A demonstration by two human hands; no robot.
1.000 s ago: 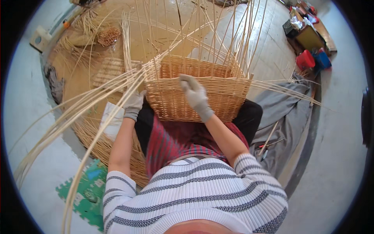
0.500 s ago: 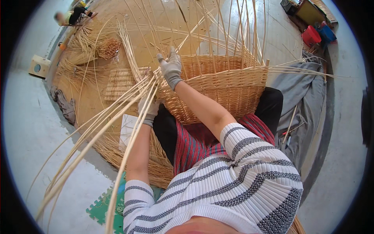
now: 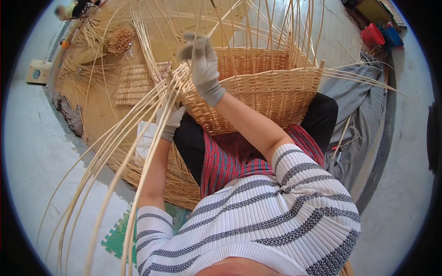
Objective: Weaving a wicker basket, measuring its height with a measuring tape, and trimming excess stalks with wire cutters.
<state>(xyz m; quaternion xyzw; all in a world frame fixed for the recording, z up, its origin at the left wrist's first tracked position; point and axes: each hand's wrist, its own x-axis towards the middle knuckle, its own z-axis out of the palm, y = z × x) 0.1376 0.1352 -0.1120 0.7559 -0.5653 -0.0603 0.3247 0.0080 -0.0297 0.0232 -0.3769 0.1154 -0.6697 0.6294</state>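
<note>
A half-woven wicker basket (image 3: 258, 99) rests across my lap, with tall upright rods standing from its rim. My right hand (image 3: 206, 69), in a pale work glove, is raised over the basket's left end. Its fingers are bent around an upright rod (image 3: 198, 23), slightly blurred. Lower down, my gloved left hand (image 3: 170, 122) holds the basket's left corner, its fingers partly hidden behind rods and weave. From that corner a fan of long loose rods (image 3: 108, 152) sweeps toward me, past my left forearm.
A flat woven panel (image 3: 133, 85) lies left of the basket, with rod bundles (image 3: 120, 41) beyond. Grey cloth (image 3: 354, 101) spreads on the right, near a red bucket (image 3: 372, 35). Another person (image 3: 69, 10) sits at far left. Cut rods lie beside my left leg.
My right hand has lifted slightly from the basket's left end and its fingers have curled in. The basket appears a little higher in view; my left hand keeps to its corner.
</note>
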